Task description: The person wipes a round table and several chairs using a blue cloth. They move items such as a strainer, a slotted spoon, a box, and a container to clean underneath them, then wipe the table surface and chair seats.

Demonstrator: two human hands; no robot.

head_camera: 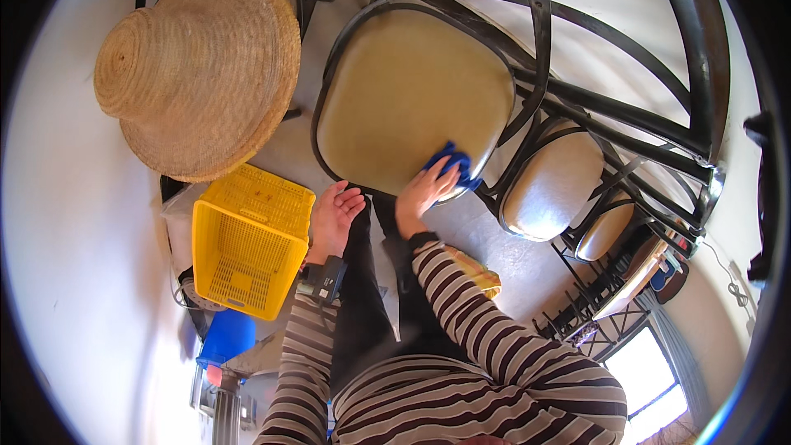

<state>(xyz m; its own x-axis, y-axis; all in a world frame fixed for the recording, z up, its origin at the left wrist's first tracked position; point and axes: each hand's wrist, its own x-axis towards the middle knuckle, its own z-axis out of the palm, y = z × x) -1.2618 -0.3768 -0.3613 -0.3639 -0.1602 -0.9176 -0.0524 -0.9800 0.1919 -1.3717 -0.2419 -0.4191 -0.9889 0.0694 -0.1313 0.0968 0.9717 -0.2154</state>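
Observation:
My right hand [421,196] presses a crumpled blue cloth [456,164] onto the near right part of a chair's tan padded seat [408,86]. The seat has a dark rim, and a dark curved chair back rises beyond it. At the seat's near left edge is my left hand [337,216], palm turned up, fingers slightly curled and apart, holding nothing. Whether its fingertips touch the rim I cannot tell. Part of the cloth is hidden under my right fingers.
Left of the seat, a large woven straw hat [204,74] rests over another dark chair. Below it stands a yellow plastic crate [250,247]. To the right, a second padded chair [553,182] and a third [605,232] stand in a row. A yellow-orange cloth [479,272] lies near my right forearm.

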